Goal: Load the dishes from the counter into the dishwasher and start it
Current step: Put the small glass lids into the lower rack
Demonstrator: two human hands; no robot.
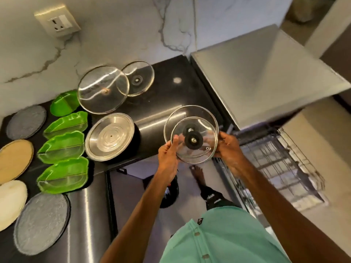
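I hold two stacked glass lids over the counter's front edge. The smaller glass lid (197, 151) lies on top of the larger glass lid (191, 113), each with a black knob. My left hand (168, 154) grips their left rims and my right hand (228, 147) grips the right rims. The open dishwasher (266, 73) stands to the right, its wire rack (281, 164) pulled out below my right arm. On the black counter (171, 103) lie a big glass lid (103, 90), another glass lid (141, 76) and a steel lid (110, 136).
Several green leaf-shaped dishes (64, 147) lie in a column on the left. Round plates, grey (41, 223), tan (14, 160) and white (10, 204), line the left edge. A wall socket (58, 20) is on the marble backsplash. My bare foot (198, 175) is on the floor.
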